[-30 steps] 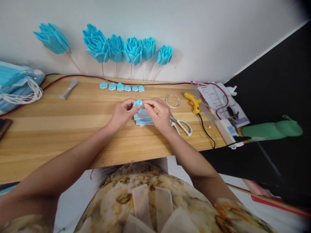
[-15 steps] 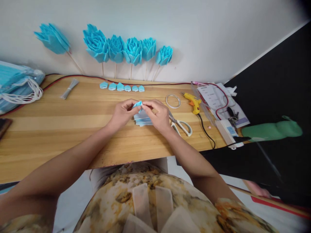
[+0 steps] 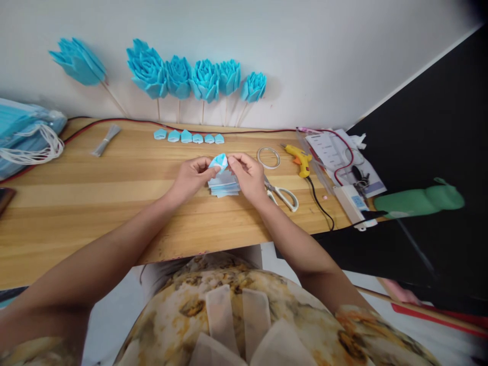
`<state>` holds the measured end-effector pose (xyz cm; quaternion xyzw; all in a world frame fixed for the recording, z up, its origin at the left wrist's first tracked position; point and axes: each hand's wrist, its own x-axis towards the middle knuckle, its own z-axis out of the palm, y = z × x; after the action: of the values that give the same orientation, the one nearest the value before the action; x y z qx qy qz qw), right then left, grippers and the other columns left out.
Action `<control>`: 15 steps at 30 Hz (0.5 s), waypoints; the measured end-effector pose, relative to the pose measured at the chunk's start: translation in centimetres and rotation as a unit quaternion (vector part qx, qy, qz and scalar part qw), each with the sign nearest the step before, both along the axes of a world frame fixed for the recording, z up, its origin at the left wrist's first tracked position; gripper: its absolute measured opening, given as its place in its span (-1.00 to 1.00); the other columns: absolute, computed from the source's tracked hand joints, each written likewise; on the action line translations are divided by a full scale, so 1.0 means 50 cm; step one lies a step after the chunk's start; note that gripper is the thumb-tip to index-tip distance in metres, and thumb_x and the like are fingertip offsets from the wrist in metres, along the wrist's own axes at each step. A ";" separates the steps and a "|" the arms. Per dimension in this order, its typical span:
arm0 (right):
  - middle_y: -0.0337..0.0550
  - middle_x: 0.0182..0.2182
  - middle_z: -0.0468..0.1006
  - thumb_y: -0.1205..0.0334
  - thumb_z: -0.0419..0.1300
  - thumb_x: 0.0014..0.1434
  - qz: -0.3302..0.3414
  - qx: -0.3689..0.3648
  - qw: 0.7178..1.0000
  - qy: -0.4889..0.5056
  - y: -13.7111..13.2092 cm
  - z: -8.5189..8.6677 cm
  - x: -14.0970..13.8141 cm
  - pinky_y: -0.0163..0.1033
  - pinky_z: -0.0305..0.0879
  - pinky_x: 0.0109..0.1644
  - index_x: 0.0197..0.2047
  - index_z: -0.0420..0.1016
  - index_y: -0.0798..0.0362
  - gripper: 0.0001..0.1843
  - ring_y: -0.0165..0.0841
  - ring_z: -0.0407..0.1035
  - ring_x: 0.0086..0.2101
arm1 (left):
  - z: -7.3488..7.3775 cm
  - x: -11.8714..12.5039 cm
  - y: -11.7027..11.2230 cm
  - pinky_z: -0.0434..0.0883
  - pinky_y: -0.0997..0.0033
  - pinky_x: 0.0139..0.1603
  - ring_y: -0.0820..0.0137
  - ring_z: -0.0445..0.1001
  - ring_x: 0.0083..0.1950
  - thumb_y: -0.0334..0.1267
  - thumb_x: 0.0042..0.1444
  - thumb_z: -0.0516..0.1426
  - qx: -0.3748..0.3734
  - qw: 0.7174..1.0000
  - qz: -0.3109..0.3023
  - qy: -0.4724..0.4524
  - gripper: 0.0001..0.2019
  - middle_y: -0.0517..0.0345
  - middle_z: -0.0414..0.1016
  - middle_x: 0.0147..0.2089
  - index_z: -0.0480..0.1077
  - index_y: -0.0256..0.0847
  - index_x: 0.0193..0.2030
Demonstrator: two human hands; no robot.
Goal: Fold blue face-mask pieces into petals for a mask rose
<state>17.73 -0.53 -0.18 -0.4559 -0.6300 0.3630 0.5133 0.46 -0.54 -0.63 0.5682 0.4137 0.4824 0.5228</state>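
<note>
A small folded piece of blue and white mask fabric point(image 3: 219, 161) is raised above the table between my hands. My left hand point(image 3: 193, 177) pinches its left and lower side with thumb and fingers. At the right edge of the piece, the closed fingertips of my right hand point(image 3: 248, 175) grip its corner. Beneath the hands lies a stack of pale blue cut mask pieces point(image 3: 224, 184), partly covered by the right fingers. A row of several folded blue petals point(image 3: 186, 136) lies farther back.
Blue fabric flowers point(image 3: 206, 81) on sticks stand along the wall. To the right are scissors point(image 3: 286, 197), a tape roll point(image 3: 268, 158), a yellow glue gun point(image 3: 300, 160), a power strip point(image 3: 353, 206) and a green bottle point(image 3: 419, 202). Masks point(image 3: 23, 127) and a wire bundle point(image 3: 105, 140) lie left.
The folded piece has opened out and shows more of its blue and white faces. My right fingers have shifted to its right corner. The whole view has moved slightly.
</note>
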 end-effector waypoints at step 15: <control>-0.29 -0.50 0.42 -0.15 0.21 0.21 0.053 -0.056 0.997 -0.004 0.010 -0.009 0.006 -0.31 0.20 -0.31 -0.39 0.46 0.04 -0.59 -0.45 0.27 -0.44 | -0.006 -0.003 0.009 0.19 0.56 -0.56 0.60 0.22 -0.58 -0.11 -0.08 0.38 -0.012 0.998 0.032 -0.043 -0.73 0.27 0.39 -0.56 0.46 -0.23 -0.47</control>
<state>18.03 -0.02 -0.61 -0.4510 -0.6340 0.4227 0.4647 0.30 -0.11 -0.93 0.5271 0.4145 0.5181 0.5310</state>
